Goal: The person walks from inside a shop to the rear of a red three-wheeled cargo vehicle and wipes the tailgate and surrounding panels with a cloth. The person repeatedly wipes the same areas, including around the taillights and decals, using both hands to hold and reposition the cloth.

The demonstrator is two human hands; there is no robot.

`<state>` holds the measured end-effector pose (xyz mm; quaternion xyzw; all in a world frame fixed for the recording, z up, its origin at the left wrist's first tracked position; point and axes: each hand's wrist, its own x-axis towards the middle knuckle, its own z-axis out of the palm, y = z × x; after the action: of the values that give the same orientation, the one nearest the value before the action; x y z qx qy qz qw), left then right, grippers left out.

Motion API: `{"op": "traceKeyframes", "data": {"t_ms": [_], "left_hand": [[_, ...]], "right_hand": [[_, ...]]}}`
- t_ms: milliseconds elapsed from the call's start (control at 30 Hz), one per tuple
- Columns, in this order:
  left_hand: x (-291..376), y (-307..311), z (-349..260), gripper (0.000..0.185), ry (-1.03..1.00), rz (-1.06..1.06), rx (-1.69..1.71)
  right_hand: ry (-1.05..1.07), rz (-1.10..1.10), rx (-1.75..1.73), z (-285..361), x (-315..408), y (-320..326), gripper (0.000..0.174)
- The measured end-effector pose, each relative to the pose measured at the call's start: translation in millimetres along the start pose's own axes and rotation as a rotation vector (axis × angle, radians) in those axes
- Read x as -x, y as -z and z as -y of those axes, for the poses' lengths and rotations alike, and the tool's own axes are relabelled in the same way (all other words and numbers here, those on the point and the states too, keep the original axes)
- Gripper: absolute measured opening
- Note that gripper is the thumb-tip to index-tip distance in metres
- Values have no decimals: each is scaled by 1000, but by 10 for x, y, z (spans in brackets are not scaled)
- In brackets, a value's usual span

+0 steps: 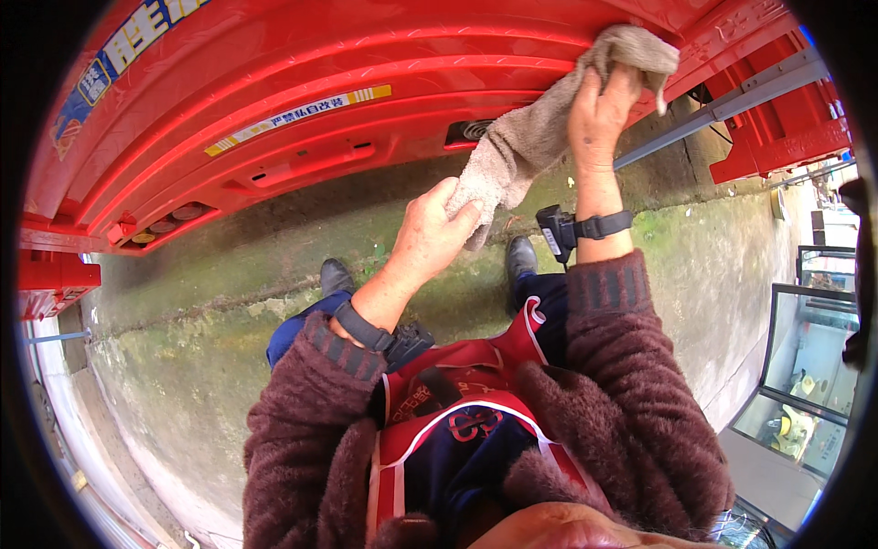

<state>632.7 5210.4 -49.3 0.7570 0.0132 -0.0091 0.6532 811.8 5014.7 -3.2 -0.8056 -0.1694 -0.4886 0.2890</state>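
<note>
A beige cloth towel [528, 137] stretches between my two hands. My left hand [435, 223] pinches its lower end between thumb and fingers, over the concrete floor. Higher up and to the right, my right hand [603, 113] grips the bunched upper end, close to the lower edge of a large red vehicle panel [439, 62]. Part of the towel lies over the fingers of that hand. The panel has curved ridges, a printed warning strip [298, 120] and round lamps [164, 225] in its lower left part. A strap with a small black device circles each wrist.
A grey metal bar [713, 117] slants down from a red side part [768, 130] at the right. Glass-fronted cases [809, 343] stand at the far right. Mossy concrete floor [206, 357] lies under my shoes. Another red part [58, 281] juts in at the left.
</note>
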Motion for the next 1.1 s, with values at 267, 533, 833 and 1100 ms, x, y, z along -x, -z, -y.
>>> {"op": "traceKeyframes", "data": {"t_ms": [267,533,833,1100], "left_hand": [[-39,-85,-17,30,-28,-3,-86],[-19,-77,-12,27,7,12,-35],[-36,-141,114,27,-17,-21,-61],[-16,-86,80,26,14,11,-60]], "right_hand": [[76,340,-68,513,543,-54,48],[-92,153,108,-187,269,208,32],[85,291,-116,448,595,-52,33],[-306,122,-44,-263,628,98,50]]}}
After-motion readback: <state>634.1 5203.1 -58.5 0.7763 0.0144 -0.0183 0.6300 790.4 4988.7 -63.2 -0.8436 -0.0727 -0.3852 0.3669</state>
